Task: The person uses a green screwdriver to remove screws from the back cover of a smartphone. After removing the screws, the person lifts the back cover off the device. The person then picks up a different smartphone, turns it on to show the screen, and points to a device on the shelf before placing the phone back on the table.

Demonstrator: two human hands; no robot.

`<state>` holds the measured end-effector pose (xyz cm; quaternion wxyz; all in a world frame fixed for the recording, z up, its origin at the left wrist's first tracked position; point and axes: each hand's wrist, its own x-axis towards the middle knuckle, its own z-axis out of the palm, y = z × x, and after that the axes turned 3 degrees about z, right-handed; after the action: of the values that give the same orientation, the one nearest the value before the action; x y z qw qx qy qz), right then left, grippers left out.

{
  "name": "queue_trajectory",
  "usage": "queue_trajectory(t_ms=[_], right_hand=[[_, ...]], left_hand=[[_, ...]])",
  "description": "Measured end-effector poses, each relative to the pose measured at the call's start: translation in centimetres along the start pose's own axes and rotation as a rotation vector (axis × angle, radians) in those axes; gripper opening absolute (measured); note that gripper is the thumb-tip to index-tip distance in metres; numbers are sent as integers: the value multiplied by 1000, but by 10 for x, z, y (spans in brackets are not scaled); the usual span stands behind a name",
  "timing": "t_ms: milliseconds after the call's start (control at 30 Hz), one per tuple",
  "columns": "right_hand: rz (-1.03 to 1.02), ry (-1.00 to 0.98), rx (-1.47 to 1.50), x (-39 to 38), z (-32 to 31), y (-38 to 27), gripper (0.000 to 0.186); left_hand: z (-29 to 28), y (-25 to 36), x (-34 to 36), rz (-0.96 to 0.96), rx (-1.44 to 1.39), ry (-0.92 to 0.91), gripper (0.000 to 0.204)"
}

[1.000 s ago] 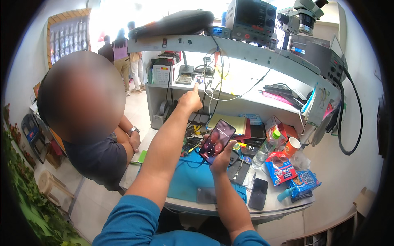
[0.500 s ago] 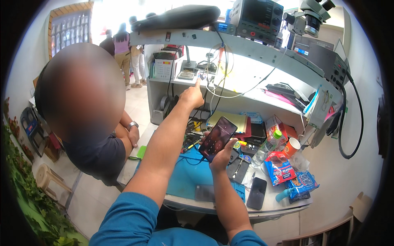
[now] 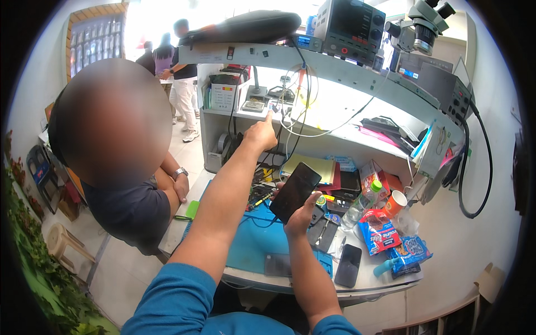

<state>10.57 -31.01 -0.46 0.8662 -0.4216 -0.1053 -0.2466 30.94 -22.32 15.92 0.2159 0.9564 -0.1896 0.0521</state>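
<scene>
My left hand (image 3: 261, 134) points forward, index finger stretched out and the other fingers curled, holding nothing. Its fingertip is close to small items and cables at the lit shelf's front edge (image 3: 243, 113). Lower and to the right, my right hand (image 3: 301, 215) grips a dark-screened smartphone (image 3: 296, 190) upright at a tilt. Beneath lie the blue work mat (image 3: 257, 234), some tools and cables. Another black phone (image 3: 348, 265) rests on the bench beside my right forearm.
A co-worker (image 3: 120, 198) stands leaning at the left, arms folded. A bottle (image 3: 362, 206), orange cup (image 3: 395, 202) and snack packs (image 3: 378, 231) crowd the right. A microscope (image 3: 424, 30) and equipment (image 3: 350, 30) top the raised shelf. People (image 3: 183, 89) stand behind; a stool (image 3: 64, 243) is lower left.
The held phone's screen has gone from a lit keypad to dark. A person in white trousers has moved further into view behind the bench. My hands stay almost where they were.
</scene>
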Motion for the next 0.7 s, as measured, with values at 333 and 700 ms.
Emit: queue_trajectory(t_ms=[333, 700], right_hand=[[16, 12, -19, -1, 1, 2, 99], [0, 0, -21, -1, 3, 0, 98]], left_hand=[[0, -1, 1, 2, 5, 5, 109], [-6, 1, -3, 2, 11, -13, 107]])
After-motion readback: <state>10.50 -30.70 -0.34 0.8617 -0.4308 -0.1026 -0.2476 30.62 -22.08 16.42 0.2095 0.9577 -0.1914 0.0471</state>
